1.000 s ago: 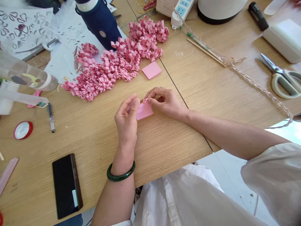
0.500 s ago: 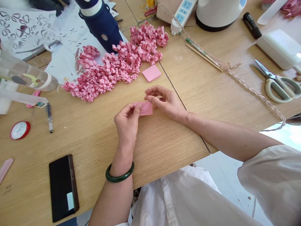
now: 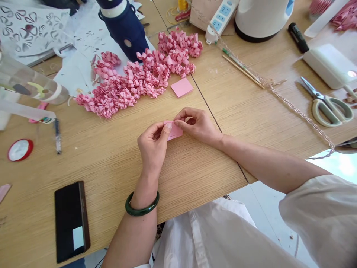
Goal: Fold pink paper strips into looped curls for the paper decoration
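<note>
A small pink paper piece (image 3: 175, 131), with fine parallel lines across it, is held above the wooden table. My left hand (image 3: 153, 143) pinches its left side between thumb and fingers. At its upper edge my right hand (image 3: 196, 124) is closed, thumb against forefinger, on what looks like a thin strip of the paper. A second pink paper rectangle (image 3: 182, 88) lies flat just beyond my hands. Behind it spreads a long heap of curled pink paper flowers (image 3: 131, 83).
A dark blue bottle (image 3: 124, 31) stands behind the flowers. Scissors (image 3: 325, 102) and a twisted cord (image 3: 298, 109) lie to the right, near a power strip (image 3: 221, 20). On the left are a phone (image 3: 69, 219), a red tape roll (image 3: 20, 149) and a pen (image 3: 57, 136).
My right hand has come in to the paper's upper edge, and its thumb and forefinger have closed there. My left hand keeps its pinch. The view has shifted slightly.
</note>
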Motion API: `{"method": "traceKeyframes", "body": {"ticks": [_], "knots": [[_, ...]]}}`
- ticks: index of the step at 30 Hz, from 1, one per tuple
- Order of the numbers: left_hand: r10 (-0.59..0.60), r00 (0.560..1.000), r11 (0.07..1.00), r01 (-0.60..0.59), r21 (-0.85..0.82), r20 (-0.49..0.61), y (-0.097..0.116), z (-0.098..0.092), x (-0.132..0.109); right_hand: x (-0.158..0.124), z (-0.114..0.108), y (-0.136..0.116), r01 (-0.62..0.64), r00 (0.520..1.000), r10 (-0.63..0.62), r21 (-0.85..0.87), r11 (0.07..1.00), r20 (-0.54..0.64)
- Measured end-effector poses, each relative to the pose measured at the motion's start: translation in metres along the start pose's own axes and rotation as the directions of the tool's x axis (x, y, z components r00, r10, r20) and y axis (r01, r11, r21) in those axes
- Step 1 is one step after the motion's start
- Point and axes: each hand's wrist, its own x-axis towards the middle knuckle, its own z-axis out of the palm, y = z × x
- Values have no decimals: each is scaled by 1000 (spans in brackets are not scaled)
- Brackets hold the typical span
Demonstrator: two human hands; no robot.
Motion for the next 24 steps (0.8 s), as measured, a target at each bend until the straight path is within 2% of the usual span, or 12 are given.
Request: {"method": "traceKeyframes", "body": {"ticks": [4,10,16,18,20,24], "knots": [[-11,999,1000,10,-22,-44,-2,0,1,0,0,0,-8,1000,8,8,1000,-9],[-75,997,996,76,-52,10,-2,1,0,0,0,1,35,999,-35,21,999,21],[-60,998,997,60,-42,-6,-2,3,-1,0,1,2,15,1000,-15,42,999,6],[-12,1000,1000,13,7,-21,0,3,-1,0,1,3,7,1000,-8,57,998,8],[86,996,992,-82,98,-38,4,2,-1,0,2,4,4,1000,-4,60,998,9],[262,962,932,-230,281,-79,12,-1,-3,0,3,6,-1,1000,2,36,999,-11]]}}
